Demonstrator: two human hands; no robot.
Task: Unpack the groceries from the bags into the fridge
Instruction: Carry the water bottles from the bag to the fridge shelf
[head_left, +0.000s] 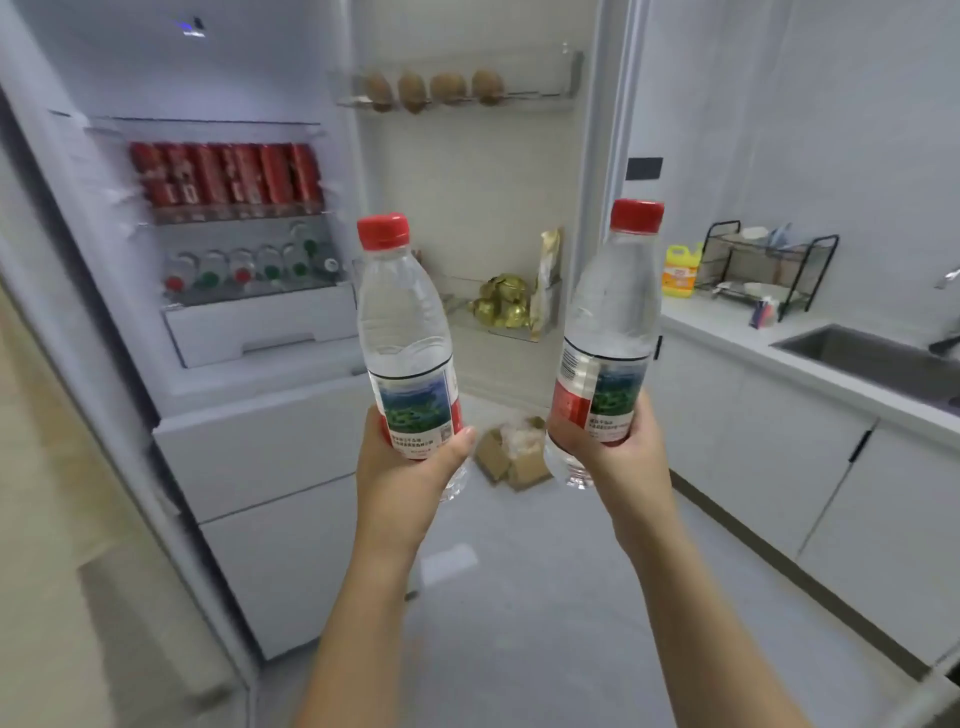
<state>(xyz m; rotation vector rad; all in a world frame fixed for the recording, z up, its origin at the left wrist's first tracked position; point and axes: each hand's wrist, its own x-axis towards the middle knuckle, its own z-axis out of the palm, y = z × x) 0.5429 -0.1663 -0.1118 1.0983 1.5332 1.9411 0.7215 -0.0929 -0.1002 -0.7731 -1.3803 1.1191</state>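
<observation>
I hold two clear water bottles with red caps upright in front of the open fridge (260, 395). My left hand (405, 467) grips the lower part of the left bottle (402, 322). My right hand (623, 452) grips the base of the right bottle (608, 312). Inside the fridge, a row of red cans (226, 174) fills one shelf. Below it several bottles (249, 267) lie with their caps facing out. The fridge door (478, 182) stands open behind the bottles, with brown round items (434, 88) in its top rack and gold-wrapped items (501, 299) lower down.
A brown paper bag (511, 454) lies on the grey floor between my hands. To the right runs a white counter (727, 325) with a sink (872, 356), a black dish rack (763, 267) and a yellow detergent bottle (679, 270). White cabinets stand below the counter.
</observation>
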